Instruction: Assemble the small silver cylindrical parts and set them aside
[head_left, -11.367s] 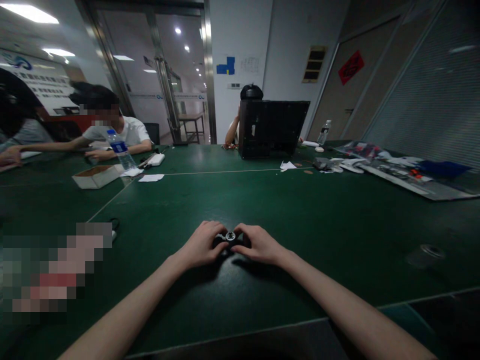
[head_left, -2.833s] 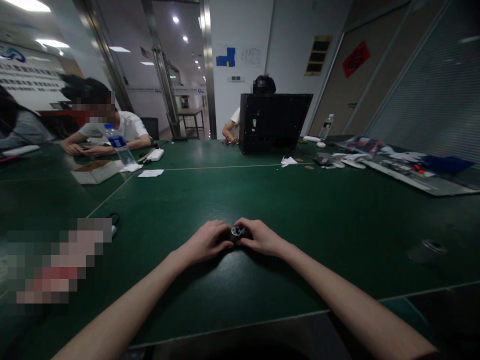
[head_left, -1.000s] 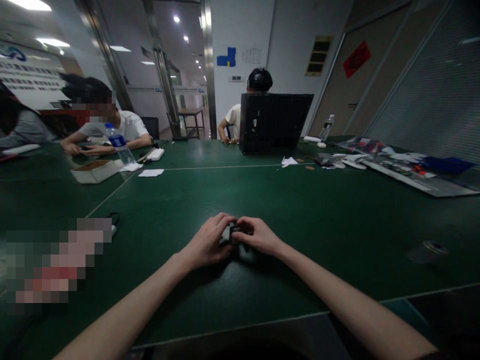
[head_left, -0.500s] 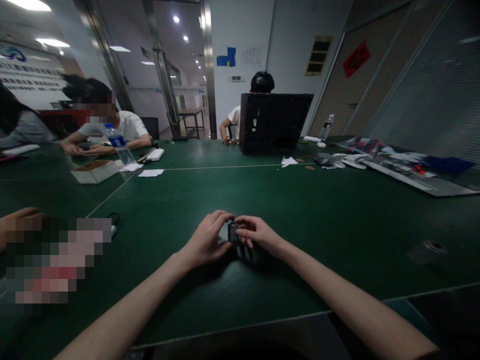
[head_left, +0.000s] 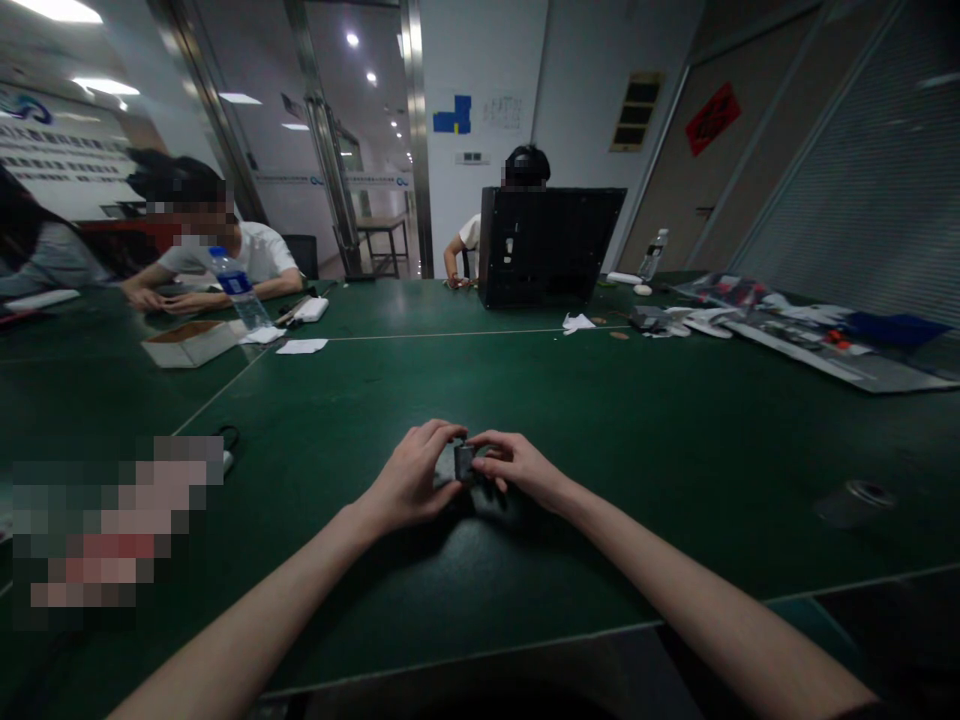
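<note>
Dark part (head_left: 464, 463) sits clamped between the fingers of the left hand (head_left: 409, 478) and right hand (head_left: 521, 467), close over the worktop (head_left: 660, 470), and it could slip and fall if those fingers go loose.

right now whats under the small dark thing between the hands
Beneath the small dark object, held between the left hand and right hand, what looks like a flat grey piece lies on the green table top. The fingers cover the rest of it, so its shape is hidden.
</note>
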